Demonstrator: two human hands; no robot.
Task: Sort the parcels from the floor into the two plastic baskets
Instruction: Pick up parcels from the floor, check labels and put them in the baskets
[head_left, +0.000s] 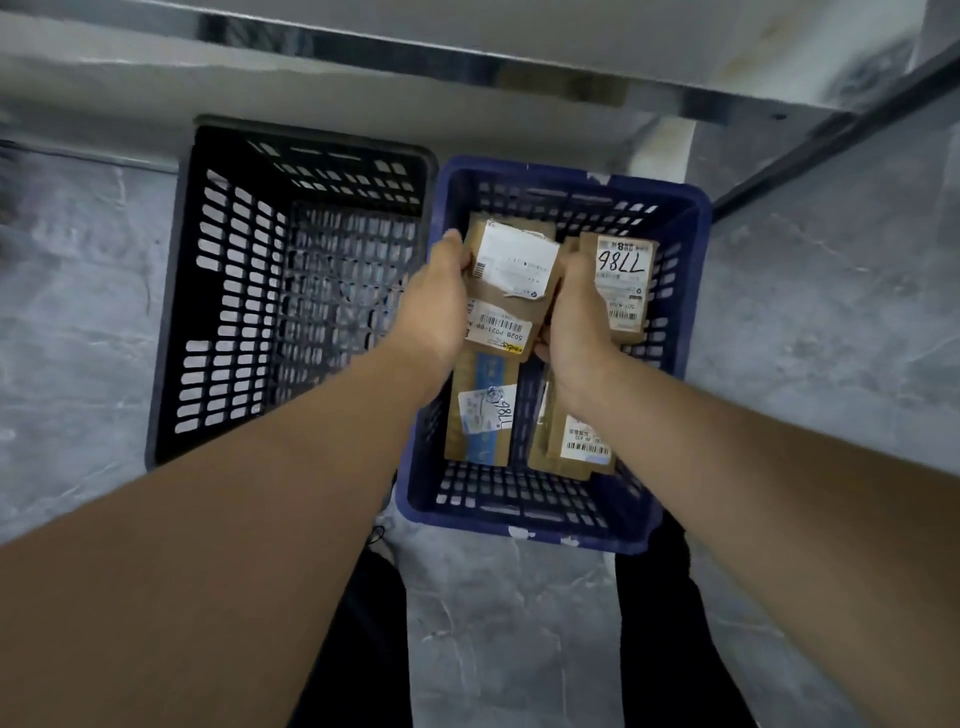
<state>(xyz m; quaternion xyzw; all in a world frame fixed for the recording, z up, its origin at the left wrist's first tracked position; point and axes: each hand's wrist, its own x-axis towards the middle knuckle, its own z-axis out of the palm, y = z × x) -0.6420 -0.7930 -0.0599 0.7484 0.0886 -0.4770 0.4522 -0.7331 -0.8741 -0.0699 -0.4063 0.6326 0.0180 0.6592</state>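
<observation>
From the head camera, both hands reach down into the blue basket (696, 291). The left hand (434, 306) and the right hand (576, 322) are each curled round an opposite edge of a brown parcel (511, 270), clamping it between them just above the load (it may be two boxes stacked; the labels make that hard to tell).

Under and beside it lie at least three more: a parcel marked 7786 (621, 280) against the far right wall, a blue-taped parcel (483, 410) at the near left, and a labelled parcel (576, 441) at the near right. The black basket (249, 291), touching the blue one on the left, shows nothing inside.

So one basket looks well stocked and the other unused. No parcels lie on the grey floor (805, 312) in view, though the arms and the frame's edge hide much of it, so what remains is unclear. The fingertips are hidden behind the held parcel.
</observation>
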